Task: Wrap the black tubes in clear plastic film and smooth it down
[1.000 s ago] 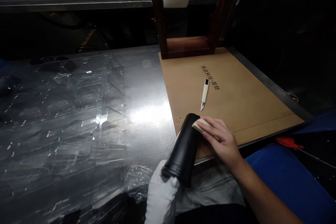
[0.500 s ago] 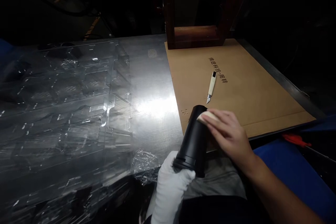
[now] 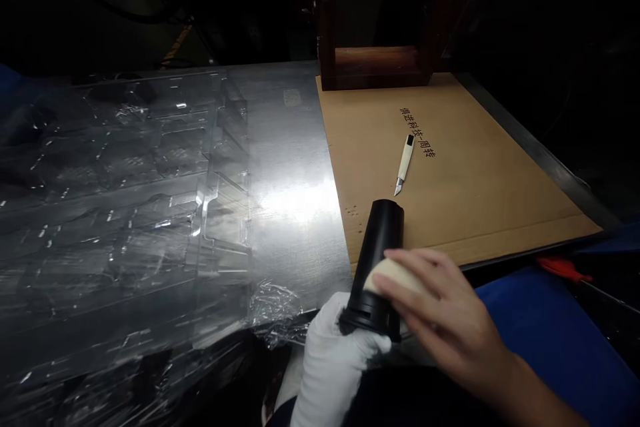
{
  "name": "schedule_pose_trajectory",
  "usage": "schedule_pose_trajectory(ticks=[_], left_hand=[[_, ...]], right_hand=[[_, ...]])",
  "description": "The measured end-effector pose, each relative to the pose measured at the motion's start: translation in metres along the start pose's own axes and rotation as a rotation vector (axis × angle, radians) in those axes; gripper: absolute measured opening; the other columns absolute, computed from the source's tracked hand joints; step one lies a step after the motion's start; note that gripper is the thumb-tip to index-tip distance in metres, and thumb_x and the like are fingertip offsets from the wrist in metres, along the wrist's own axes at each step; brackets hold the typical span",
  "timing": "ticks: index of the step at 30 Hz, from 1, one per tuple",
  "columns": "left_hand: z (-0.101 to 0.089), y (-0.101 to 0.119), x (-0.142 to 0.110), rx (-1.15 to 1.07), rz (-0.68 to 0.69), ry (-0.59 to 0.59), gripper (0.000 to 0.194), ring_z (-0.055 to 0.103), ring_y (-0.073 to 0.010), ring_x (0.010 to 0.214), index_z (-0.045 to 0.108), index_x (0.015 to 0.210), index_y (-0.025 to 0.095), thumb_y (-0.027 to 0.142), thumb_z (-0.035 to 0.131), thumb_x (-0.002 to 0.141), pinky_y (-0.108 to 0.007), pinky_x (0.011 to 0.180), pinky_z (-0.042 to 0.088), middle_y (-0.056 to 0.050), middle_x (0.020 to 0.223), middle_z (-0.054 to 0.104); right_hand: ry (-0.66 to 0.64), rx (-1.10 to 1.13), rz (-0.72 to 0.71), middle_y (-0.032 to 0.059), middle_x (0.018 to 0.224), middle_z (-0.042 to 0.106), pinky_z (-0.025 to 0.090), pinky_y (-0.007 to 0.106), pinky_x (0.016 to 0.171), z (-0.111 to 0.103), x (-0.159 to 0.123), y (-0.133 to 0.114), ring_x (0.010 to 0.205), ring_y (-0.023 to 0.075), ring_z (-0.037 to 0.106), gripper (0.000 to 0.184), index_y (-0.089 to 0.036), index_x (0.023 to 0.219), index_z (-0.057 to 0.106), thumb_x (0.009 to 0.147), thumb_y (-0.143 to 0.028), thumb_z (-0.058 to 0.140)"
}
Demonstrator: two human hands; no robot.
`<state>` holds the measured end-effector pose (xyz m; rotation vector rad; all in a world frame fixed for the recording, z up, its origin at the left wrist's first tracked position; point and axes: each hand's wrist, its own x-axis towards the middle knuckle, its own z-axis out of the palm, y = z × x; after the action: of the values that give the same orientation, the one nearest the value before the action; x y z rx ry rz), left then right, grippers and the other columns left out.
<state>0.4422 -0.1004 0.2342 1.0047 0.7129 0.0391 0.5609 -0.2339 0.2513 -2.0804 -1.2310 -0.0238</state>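
Observation:
My left hand (image 3: pixel 340 347), in a white glove, is closed around the near, flanged end of a black plastic cylinder (image 3: pixel 379 237). The cylinder tilts away from me, its far end over the edge of the cardboard. My bare right hand (image 3: pixel 445 307) grips a cream-coloured pad (image 3: pixel 397 277), its exact kind unclear, and presses it against the cylinder's side close to the flange. Just past the cylinder's far end, a utility knife (image 3: pixel 404 165) with a cream handle lies on the cardboard sheet (image 3: pixel 480 180), blade toward me.
Clear plastic trays (image 3: pixel 150 167) cover the left of the metal table (image 3: pixel 285 147), with crumpled clear film (image 3: pixel 275 307) by its front edge. A reddish-brown frame (image 3: pixel 375 70) stands at the back of the cardboard. On the right are a blue surface (image 3: pixel 550 333) and a red object (image 3: pixel 564 269).
My right hand has slid the pad down the cylinder, from near its far end to near the flange. My left hand and the cylinder have shifted slightly to the right.

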Motion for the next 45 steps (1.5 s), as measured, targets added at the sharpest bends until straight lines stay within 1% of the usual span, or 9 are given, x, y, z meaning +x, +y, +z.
schedule_pose_trajectory(ticks=[3, 8, 13, 18, 23, 28, 33, 39, 45], left_hand=[[0.001, 0.002, 0.0, 0.055, 0.03, 0.034, 0.02, 0.047, -0.0112, 0.058, 0.061, 0.066, 0.017, 0.016, 0.079, 0.056, -0.021, 0.055, 0.039, 0.005, 0.059, 0.055], [-0.005, -0.003, 0.001, -0.007, -0.036, -0.036, 0.019, 0.05, -0.0129, 0.062, 0.059, 0.072, 0.018, 0.017, 0.075, 0.062, -0.024, 0.06, 0.043, 0.004, 0.065, 0.057], [-0.015, -0.002, 0.007, 0.042, 0.094, 0.041, 0.021, 0.048, -0.0113, 0.06, 0.059, 0.079, 0.019, 0.032, 0.073, 0.07, -0.02, 0.055, 0.041, 0.004, 0.067, 0.054], [-0.012, 0.004, 0.01, -0.036, 0.086, 0.051, 0.032, 0.053, -0.0164, 0.06, 0.063, 0.079, 0.018, 0.044, 0.075, 0.064, -0.026, 0.054, 0.045, 0.0, 0.067, 0.059], [0.0, -0.001, 0.009, -0.149, 0.044, 0.124, 0.037, 0.06, -0.021, 0.068, 0.066, 0.081, 0.019, 0.046, 0.078, 0.059, -0.029, 0.057, 0.049, -0.004, 0.07, 0.063], [0.005, 0.011, 0.006, -0.278, 0.004, 0.148, 0.042, 0.062, -0.0243, 0.078, 0.069, 0.093, 0.02, 0.052, 0.073, 0.065, -0.032, 0.061, 0.052, -0.008, 0.085, 0.067], [0.001, 0.01, 0.004, -0.366, -0.076, 0.201, 0.028, 0.063, -0.0195, 0.081, 0.071, 0.095, 0.023, 0.042, 0.07, 0.074, -0.025, 0.061, 0.053, -0.006, 0.093, 0.068], [-0.011, -0.004, 0.015, -0.611, -0.067, 0.166, 0.012, 0.067, -0.0173, 0.088, 0.075, 0.086, 0.027, 0.033, 0.071, 0.076, -0.021, 0.067, 0.056, -0.004, 0.094, 0.072], [-0.019, -0.004, 0.017, -0.822, -0.107, 0.114, 0.017, 0.069, -0.0091, 0.075, 0.075, 0.082, 0.031, 0.021, 0.078, 0.069, -0.015, 0.07, 0.056, 0.002, 0.089, 0.075]], right_hand=[[0.109, -0.054, 0.083, 0.0083, 0.128, 0.054, 0.045, 0.049, 0.091, -0.004, -0.005, 0.001, 0.11, 0.0272, 0.047, 0.042, -0.028, 0.124, 0.06, 0.087, -0.011, 0.051], [-0.031, 0.056, -0.018, 0.0076, 0.135, 0.05, 0.048, 0.047, 0.091, -0.001, -0.005, 0.008, 0.117, 0.0281, 0.044, 0.044, -0.027, 0.124, 0.06, 0.084, -0.011, 0.054], [0.231, 0.056, 0.134, 0.0048, 0.124, 0.059, 0.046, 0.049, 0.094, 0.018, 0.012, 0.023, 0.11, 0.0244, 0.05, 0.039, -0.033, 0.121, 0.06, 0.089, -0.015, 0.05], [0.113, 0.118, 0.008, 0.0056, 0.135, 0.051, 0.047, 0.046, 0.092, 0.028, 0.011, 0.013, 0.115, 0.0259, 0.046, 0.044, -0.03, 0.125, 0.058, 0.086, -0.011, 0.052], [0.333, 0.075, 0.198, 0.0043, 0.125, 0.059, 0.044, 0.049, 0.096, 0.03, 0.014, 0.019, 0.11, 0.0242, 0.05, 0.04, -0.033, 0.123, 0.059, 0.089, -0.014, 0.05], [0.197, 0.183, 0.071, 0.0048, 0.136, 0.05, 0.046, 0.049, 0.095, 0.033, 0.007, 0.005, 0.119, 0.0262, 0.044, 0.046, -0.031, 0.128, 0.055, 0.087, -0.01, 0.05], [0.442, 0.094, 0.289, 0.0045, 0.124, 0.06, 0.043, 0.049, 0.099, 0.043, 0.032, 0.023, 0.113, 0.0241, 0.049, 0.036, -0.033, 0.121, 0.06, 0.091, -0.018, 0.049], [0.196, 0.198, 0.036, 0.0054, 0.136, 0.049, 0.045, 0.047, 0.097, 0.044, 0.023, -0.004, 0.119, 0.0262, 0.044, 0.045, -0.028, 0.127, 0.057, 0.086, -0.01, 0.051], [0.382, 0.048, 0.268, 0.007, 0.125, 0.058, 0.044, 0.049, 0.098, 0.044, 0.039, 0.013, 0.113, 0.0253, 0.047, 0.037, -0.029, 0.122, 0.061, 0.09, -0.016, 0.048]])
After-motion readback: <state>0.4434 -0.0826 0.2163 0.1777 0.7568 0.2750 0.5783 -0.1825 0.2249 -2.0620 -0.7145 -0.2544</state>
